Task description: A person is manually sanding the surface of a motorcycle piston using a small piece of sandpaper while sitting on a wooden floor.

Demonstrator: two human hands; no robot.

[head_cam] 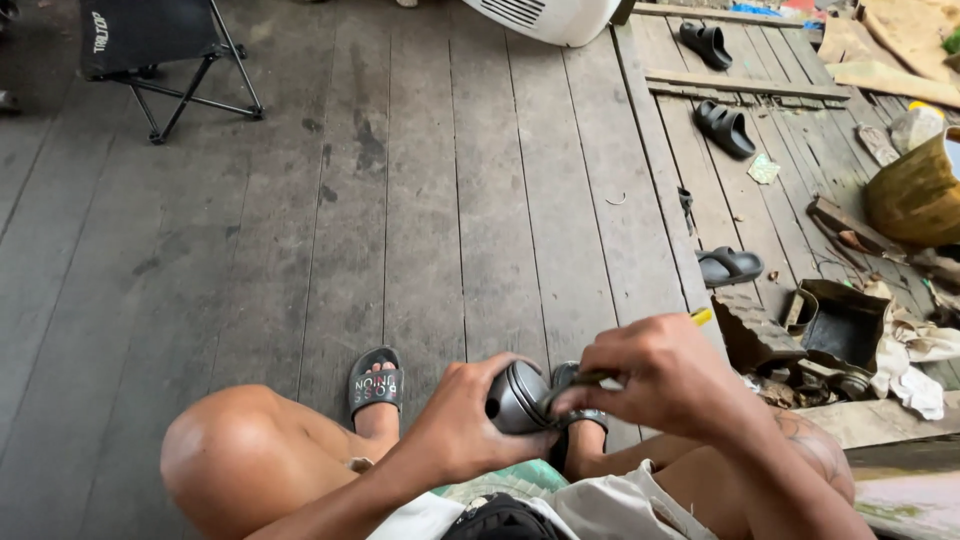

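**Grey ribbed metal part held between both hands above the plank floor**

Grey, rounded metal part with raised ribs (517, 397) is held low in the middle of the view, above the grey wooden plank floor (420, 200) and between the seated person's knees. It is cupped by the left hand (462, 425), whose fingers are curled closed around its left and under side. The right hand (660, 375) is placed just beside the part on its right; its fingers are pinched shut on a thin tool with a yellow end (703, 316), whose dark tip is laid against the part. Whether the tip enters the part cannot be told.

Below the hands, two feet in black slide sandals are set on the planks: the left sandal (375, 385) is seen whole, while the right sandal (580, 415) is mostly hidden behind the part and the hands.

Near the right edge of the floor, a dark rusted metal box-like casing (835, 325) is seen among scraps and pale rags (915, 375). Further back along that side, three loose black sandals (727, 266) (724, 128) (705, 43) are scattered on the boards, and a round yellowish-brown vessel (912, 195) is cut off by the right edge. At the far left corner a black folding camp stool (165, 55) is stood, and at the top edge the underside of a white plastic appliance (550, 18) is visible.
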